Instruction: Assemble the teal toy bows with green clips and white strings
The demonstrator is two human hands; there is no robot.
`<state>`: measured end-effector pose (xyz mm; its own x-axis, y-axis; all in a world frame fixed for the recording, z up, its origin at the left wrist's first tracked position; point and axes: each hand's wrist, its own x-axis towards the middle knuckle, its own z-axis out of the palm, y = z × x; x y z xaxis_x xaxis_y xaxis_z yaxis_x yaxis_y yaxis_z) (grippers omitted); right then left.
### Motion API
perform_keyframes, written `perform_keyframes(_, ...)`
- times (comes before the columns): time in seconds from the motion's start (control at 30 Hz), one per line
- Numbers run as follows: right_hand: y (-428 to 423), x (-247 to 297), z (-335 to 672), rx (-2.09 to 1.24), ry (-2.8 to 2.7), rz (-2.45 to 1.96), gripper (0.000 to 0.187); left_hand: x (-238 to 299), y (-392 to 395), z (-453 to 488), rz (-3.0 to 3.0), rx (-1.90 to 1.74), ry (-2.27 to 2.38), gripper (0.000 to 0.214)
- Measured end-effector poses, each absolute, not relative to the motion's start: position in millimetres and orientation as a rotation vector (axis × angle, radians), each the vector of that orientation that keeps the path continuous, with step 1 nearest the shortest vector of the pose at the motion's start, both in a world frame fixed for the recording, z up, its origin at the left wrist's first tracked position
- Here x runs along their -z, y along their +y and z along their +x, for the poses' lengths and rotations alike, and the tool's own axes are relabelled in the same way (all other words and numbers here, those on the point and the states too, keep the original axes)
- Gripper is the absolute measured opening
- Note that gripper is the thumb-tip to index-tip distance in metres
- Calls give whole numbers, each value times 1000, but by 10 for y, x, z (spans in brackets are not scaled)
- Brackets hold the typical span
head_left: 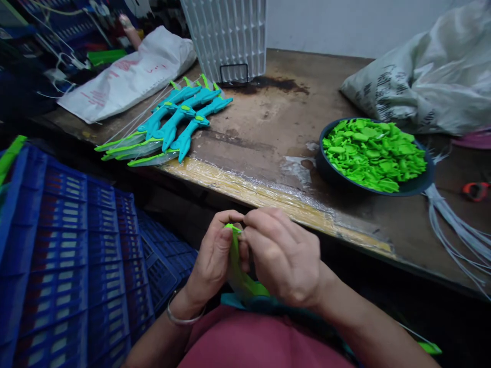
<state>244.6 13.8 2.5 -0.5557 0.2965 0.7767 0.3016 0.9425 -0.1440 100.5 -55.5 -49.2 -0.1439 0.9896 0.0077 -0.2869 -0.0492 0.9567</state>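
Note:
My left hand [210,260] is closed around the upper tip of a toy bow [240,276], which has a bright green and translucent limb and a turquoise grip held against my body. My right hand [286,255] is pinched at the same tip, touching the left fingers; what it pinches is hidden, though a tiny whitish bit shows there. The bow's other green end [429,347], with a white string [416,333] at it, pokes out below my right forearm. On the workbench lie several strung toy bows [172,122], side by side and overlapping.
A dark bowl [430,176] full of small green plastic pieces [376,153] stands on the workbench [264,128]. Loose white strings [452,214] hang beside it. Sacks [414,82], a ribbed panel [230,41] and blue crates [65,245] surround the place. Another person's hand [128,28] shows far left.

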Motion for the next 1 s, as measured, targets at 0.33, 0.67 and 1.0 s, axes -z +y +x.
perform_keyframes(0.33, 136, 143, 2599, -382, -1958, -669, 9, 574, -473, 948, 1052, -1391, 853, 12)
perform_keyframes(0.67, 49, 161, 2612, -730, -2165, -586, 10, 577, -446, 954, 1112, -1427, 1109, 14)
perform_keyframes(1.0, 64, 361, 2509, -1320, -1707, -734, 17, 574, -436, 964, 977, -1405, 852, 16)
